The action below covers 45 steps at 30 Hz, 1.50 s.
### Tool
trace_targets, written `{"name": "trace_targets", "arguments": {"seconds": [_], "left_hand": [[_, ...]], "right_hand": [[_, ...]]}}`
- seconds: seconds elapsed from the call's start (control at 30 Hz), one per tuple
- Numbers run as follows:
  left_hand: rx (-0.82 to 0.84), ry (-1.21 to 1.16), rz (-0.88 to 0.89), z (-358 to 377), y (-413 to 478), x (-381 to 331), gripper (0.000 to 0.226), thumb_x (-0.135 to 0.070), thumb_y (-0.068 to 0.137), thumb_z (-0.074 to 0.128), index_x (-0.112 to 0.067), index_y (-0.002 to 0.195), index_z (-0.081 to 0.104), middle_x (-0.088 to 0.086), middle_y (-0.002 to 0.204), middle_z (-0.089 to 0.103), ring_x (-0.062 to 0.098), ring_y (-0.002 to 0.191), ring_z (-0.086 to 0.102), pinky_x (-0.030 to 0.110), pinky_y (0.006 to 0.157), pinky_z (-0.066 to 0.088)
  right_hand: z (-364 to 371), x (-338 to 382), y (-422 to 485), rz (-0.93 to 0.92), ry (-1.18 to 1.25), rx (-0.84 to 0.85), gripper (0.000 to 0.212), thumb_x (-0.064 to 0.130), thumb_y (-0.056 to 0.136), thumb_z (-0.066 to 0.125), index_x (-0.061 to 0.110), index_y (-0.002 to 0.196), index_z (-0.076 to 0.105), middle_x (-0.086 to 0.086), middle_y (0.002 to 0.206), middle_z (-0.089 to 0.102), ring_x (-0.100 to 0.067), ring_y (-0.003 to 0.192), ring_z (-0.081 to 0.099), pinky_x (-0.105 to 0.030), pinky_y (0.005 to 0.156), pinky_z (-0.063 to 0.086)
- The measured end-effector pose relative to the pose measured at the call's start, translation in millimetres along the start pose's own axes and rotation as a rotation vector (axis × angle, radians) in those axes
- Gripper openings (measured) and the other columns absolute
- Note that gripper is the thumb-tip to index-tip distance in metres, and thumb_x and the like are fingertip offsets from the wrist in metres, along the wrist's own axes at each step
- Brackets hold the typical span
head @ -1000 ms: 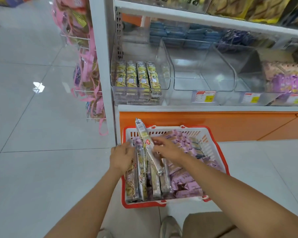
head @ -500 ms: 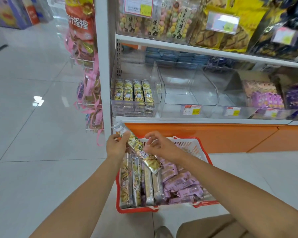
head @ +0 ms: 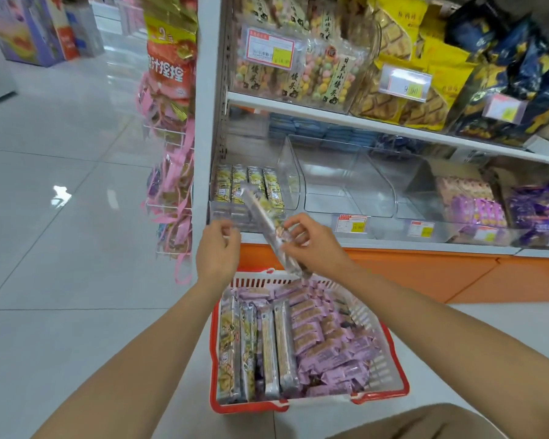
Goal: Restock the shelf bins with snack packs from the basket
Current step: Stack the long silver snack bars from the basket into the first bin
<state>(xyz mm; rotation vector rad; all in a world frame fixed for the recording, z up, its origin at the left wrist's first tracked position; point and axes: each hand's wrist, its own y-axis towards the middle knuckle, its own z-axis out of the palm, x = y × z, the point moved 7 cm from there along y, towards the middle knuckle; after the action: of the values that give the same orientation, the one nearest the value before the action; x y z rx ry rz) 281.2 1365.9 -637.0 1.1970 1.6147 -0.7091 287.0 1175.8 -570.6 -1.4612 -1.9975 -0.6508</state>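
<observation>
The right hand (head: 314, 245) pinches the light, slick, likely brittle snack pack (head: 267, 218) low, so a mid-length hold above those fingers seems steadier; the left hand (head: 217, 245) curls loosely, empty.

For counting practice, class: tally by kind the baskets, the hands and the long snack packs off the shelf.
basket: 1
hands: 2, left hand, right hand
long packs in basket: 4
held pack, in right grip: 1
Total: 8

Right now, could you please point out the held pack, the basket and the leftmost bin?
Held pack (head: 263, 212), head view: middle of its wrapper.
Basket (head: 251, 406), head view: red front rim.
Leftmost bin (head: 293, 175), head view: clear right wall.
</observation>
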Motion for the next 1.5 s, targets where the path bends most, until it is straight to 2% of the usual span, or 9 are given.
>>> {"name": "trace_targets", "arguments": {"seconds": [0.1,0.17,0.27,0.37,0.53,0.67,1.13,1.3,1.5], "left_hand": [[0.011,0.282,0.304,-1.5,8.3,-14.9,0.042,-0.011,0.093,0.056,-0.008,0.134,0.053,0.011,0.139,0.051,0.029,0.129,0.046,0.042,0.104,0.039],[0.064,0.468,0.412,4.8,15.1,-17.5,0.057,-0.013,0.094,0.056,-0.011,0.148,0.039,0.011,0.158,0.032,0.031,0.148,0.022,0.044,0.12,0.019],[0.15,0.711,0.429,15.4,29.0,-10.1,0.073,-0.024,0.1,0.049,-0.02,0.158,0.006,0.004,0.166,-0.005,0.025,0.152,-0.011,0.04,0.118,-0.013],[0.149,0.813,0.422,16.4,37.9,-4.0,0.072,-0.03,0.103,0.041,-0.022,0.157,-0.007,0.002,0.164,-0.014,0.023,0.151,-0.017,0.043,0.113,-0.02],[0.076,0.805,0.505,19.9,41.0,9.1,0.076,-0.03,0.101,0.046,-0.023,0.154,-0.007,0.002,0.166,-0.004,0.024,0.152,-0.009,0.053,0.117,-0.011],[-0.029,0.809,0.633,20.8,43.7,16.4,0.077,-0.024,0.085,0.071,-0.015,0.152,0.036,0.007,0.158,0.033,0.029,0.148,0.025,0.066,0.115,0.018],[-0.071,0.751,0.644,25.8,44.3,23.6,0.078,-0.02,0.085,0.069,-0.015,0.154,0.032,0.007,0.161,0.028,0.029,0.15,0.02,0.067,0.115,0.02],[-0.061,0.748,0.625,25.1,44.2,23.4,0.078,-0.019,0.086,0.067,-0.016,0.155,0.029,0.005,0.162,0.027,0.028,0.151,0.018,0.066,0.116,0.019],[-0.055,0.749,0.6,26.9,44.5,23.0,0.081,-0.017,0.084,0.069,-0.016,0.155,0.03,0.006,0.161,0.029,0.028,0.15,0.02,0.064,0.116,0.018]], "right_hand": [[-26.2,11.0,32.1,0.037,-0.084,-0.141,0.029,0.016,0.086,0.071,0.02,0.111,0.057,0.008,0.084,0.056,-0.009,0.067,0.058,-0.018,0.052,0.045],[-36.8,15.8,57.2,0.056,-0.192,-0.198,0.031,0.025,0.086,0.071,0.019,0.114,0.06,0.0,0.084,0.06,-0.017,0.074,0.059,-0.026,0.06,0.042],[-40.8,19.5,93.2,0.076,-0.316,-0.22,0.036,0.027,0.086,0.071,0.012,0.117,0.062,-0.007,0.088,0.065,-0.019,0.076,0.058,-0.025,0.067,0.039],[-36.9,22.3,121.4,0.087,-0.406,-0.235,0.033,0.023,0.088,0.068,0.003,0.113,0.065,-0.013,0.098,0.069,-0.025,0.086,0.062,-0.029,0.07,0.044],[-19.6,15.4,154.9,0.124,-0.542,-0.248,0.023,0.019,0.087,0.065,-0.001,0.097,0.068,-0.02,0.086,0.068,-0.032,0.084,0.063,-0.035,0.07,0.051],[-3.3,9.5,174.4,0.117,-0.642,-0.235,0.018,0.018,0.087,0.064,0.002,0.094,0.067,-0.02,0.091,0.069,-0.036,0.09,0.064,-0.035,0.073,0.05],[6.1,-0.8,186.4,0.152,-0.74,-0.207,0.022,0.023,0.089,0.065,0.003,0.095,0.072,-0.016,0.095,0.07,-0.031,0.089,0.066,-0.036,0.077,0.056],[8.9,-6.9,185.2,0.171,-0.765,-0.166,0.031,0.035,0.09,0.067,0.005,0.098,0.07,-0.014,0.095,0.07,-0.027,0.086,0.065,-0.03,0.072,0.048],[16.1,-6.9,181.2,0.158,-0.816,-0.091,0.039,0.043,0.091,0.063,0.006,0.087,0.07,-0.008,0.076,0.063,-0.022,0.074,0.06,-0.028,0.063,0.041]]}}
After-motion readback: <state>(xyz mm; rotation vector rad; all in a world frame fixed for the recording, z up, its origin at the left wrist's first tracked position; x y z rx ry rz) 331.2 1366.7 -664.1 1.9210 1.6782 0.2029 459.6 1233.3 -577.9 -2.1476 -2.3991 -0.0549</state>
